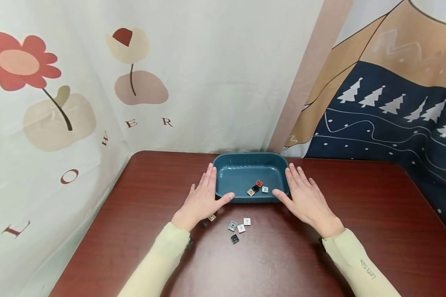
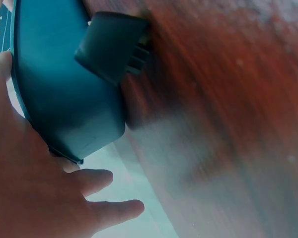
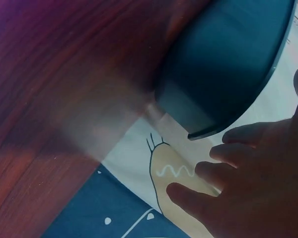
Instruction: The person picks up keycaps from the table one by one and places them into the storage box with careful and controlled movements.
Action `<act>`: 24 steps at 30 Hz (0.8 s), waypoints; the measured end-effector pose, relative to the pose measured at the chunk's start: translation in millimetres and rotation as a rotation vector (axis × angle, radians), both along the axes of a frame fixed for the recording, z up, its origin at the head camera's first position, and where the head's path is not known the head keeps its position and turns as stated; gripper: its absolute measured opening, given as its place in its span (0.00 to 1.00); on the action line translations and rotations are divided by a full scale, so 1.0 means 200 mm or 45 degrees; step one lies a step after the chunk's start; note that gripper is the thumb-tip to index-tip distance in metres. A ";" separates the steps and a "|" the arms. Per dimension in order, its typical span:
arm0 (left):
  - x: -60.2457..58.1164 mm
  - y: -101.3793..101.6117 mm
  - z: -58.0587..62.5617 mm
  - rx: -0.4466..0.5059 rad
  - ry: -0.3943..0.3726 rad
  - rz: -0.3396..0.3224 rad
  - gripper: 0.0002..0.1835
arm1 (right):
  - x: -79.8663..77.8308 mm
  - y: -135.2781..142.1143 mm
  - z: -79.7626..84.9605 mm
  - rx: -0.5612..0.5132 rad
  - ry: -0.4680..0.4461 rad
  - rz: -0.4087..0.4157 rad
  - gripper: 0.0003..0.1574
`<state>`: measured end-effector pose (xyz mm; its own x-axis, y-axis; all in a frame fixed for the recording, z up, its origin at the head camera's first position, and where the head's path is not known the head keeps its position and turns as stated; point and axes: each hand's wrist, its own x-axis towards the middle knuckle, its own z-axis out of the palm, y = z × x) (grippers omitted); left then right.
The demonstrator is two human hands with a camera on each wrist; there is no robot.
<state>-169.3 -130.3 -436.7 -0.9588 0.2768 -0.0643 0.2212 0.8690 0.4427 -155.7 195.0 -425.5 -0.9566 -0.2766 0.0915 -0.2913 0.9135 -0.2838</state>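
Note:
A teal plastic basin (image 1: 250, 199) sits at the back of the table, between both hands. My left hand (image 1: 204, 198) lies along its left side, fingers straight, thumb over the front rim. On the opposite side my right hand (image 1: 304, 196) does the same. Inside the basin, toward the front right, are small square pieces resembling keycaps: a red one (image 1: 259, 183), a black one, a tan one (image 1: 250, 192) and a white one (image 1: 265, 189). In the left wrist view, a dark keycap-like piece (image 2: 111, 47) looms close, partly covering the basin (image 2: 64, 99).
Several similar pieces lie on the table before the basin, including a grey one (image 1: 232, 225), a white one (image 1: 247, 221) and a black one (image 1: 234, 239). A tan piece (image 1: 212, 217) is beside the left wrist. Printed curtains (image 1: 215, 82) hang behind the brown table (image 1: 357, 198).

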 end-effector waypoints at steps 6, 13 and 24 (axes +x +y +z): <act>0.00 0.00 -0.02 -0.028 -0.012 0.008 0.61 | 0.00 0.00 -0.02 0.034 -0.058 0.006 0.63; 0.00 -0.01 0.01 -0.037 -0.010 0.004 0.61 | 0.00 -0.01 -0.01 0.045 -0.094 0.008 0.64; 0.04 -0.18 0.12 -0.046 0.124 0.018 0.57 | 0.01 -0.02 -0.01 0.036 -0.101 0.009 0.64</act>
